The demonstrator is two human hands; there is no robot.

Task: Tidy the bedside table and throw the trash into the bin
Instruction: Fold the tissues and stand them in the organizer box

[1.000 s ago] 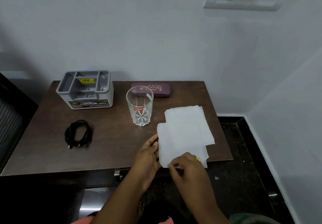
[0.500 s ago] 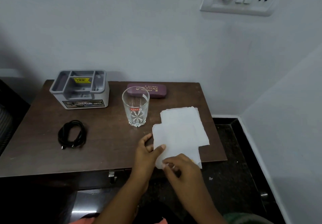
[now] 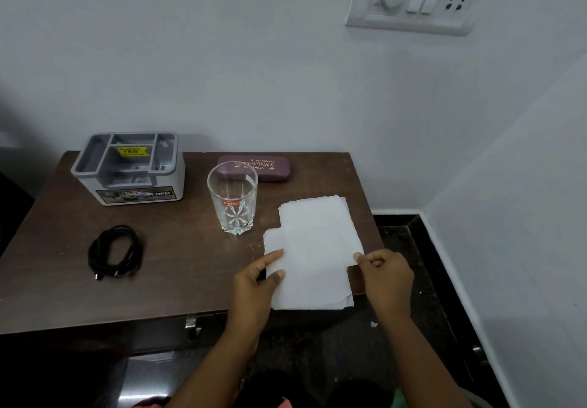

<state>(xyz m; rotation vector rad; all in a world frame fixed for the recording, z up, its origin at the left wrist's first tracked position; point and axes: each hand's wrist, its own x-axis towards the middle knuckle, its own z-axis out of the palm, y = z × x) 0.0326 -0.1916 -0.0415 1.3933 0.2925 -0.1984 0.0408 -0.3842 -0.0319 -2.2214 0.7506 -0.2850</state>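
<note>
Near the right front corner of the dark wooden tabletop (image 3: 178, 280) lies a loose stack of white paper sheets (image 3: 313, 249), its near edge hanging a little over the tabletop's front edge. Both forearms reach in from the near side. The left hand (image 3: 254, 283) rests on the stack's left edge, palm down, with its fingers (image 3: 273, 256) pinching that edge of the sheets, the thumb laid on top of the paper. The right hand (image 3: 386, 276) sits at the stack's right edge, wrist angled inward, its fingers curled together and nipping the right corner of the paper between thumb and forefinger. Just left of the far part of the stack stands an empty clear glass (image 3: 233, 198), upright. Beyond the glass, against the wall, lies a maroon spectacle case (image 3: 257, 168). At the far left corner stands a grey plastic organiser (image 3: 130, 168) with open compartments. A coiled black cable (image 3: 116, 252) lies on the left part of the tabletop, well apart from the hands.
</note>
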